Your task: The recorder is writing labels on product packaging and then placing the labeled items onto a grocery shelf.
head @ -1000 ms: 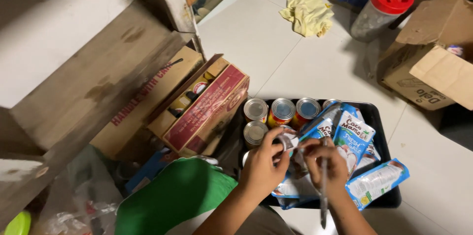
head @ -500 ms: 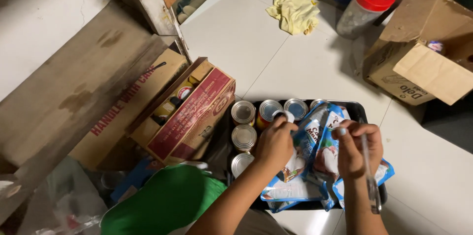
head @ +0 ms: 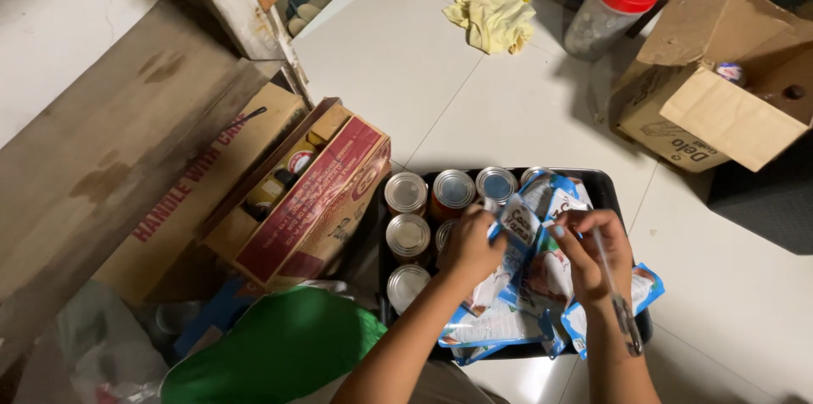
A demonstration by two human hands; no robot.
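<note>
A blue-and-white flat foil pouch (head: 514, 230) is sitting upright over the middle of the black plastic tray (head: 603, 187), among more pouches of the same kind (head: 500, 323) lying toward the near edge. The left hand (head: 471, 247) is pinching its left side; the right hand (head: 593, 251) is closing on its top corner while also clasping a thin pen-like stick (head: 614, 294). Round silver-lidded tins (head: 408, 235) are filling the tray's left side. A red-printed cardboard box (head: 313, 201) is lying beside the tray's left edge.

Blue-and-white pouch (head: 514, 235), upright and tilted, among similar pouches in black tray (head: 605, 188) beside cans
</note>
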